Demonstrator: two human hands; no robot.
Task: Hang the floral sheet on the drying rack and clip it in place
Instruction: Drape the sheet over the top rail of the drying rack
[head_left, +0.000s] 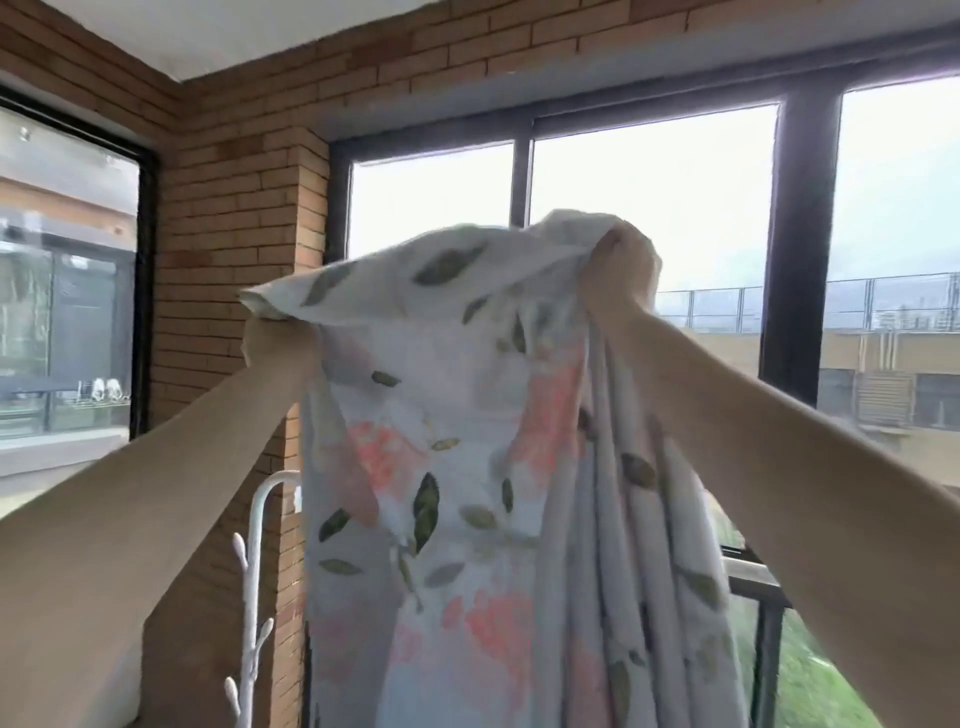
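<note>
- My left hand (278, 340) and right hand (621, 265) pinch the top edge of the floral sheet (457, 441) with curled fingers, high before the window (649, 197).
- The drying rack (262, 519), I think, stands low at my left; the long sheet may miss it, or slip.

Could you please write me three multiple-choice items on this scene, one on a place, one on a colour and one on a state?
1. Where does the white rack show?
A. lower left of the floral sheet
B. above the sheet
C. outside the window

2. What colour are the sheet's blossoms?
A. blue
B. coral pink
C. yellow

3. How is the sheet held?
A. draped over the rack
B. lying on the floor
C. gripped at its top edge by both hands, hanging down

Answers:
1 A: its curved tube shows beside the brick pillar, below the left hand.
2 B: coral-pink patches lie among green leaves.
3 C: the left hand and the right hand each clutch bunched cloth.
</note>
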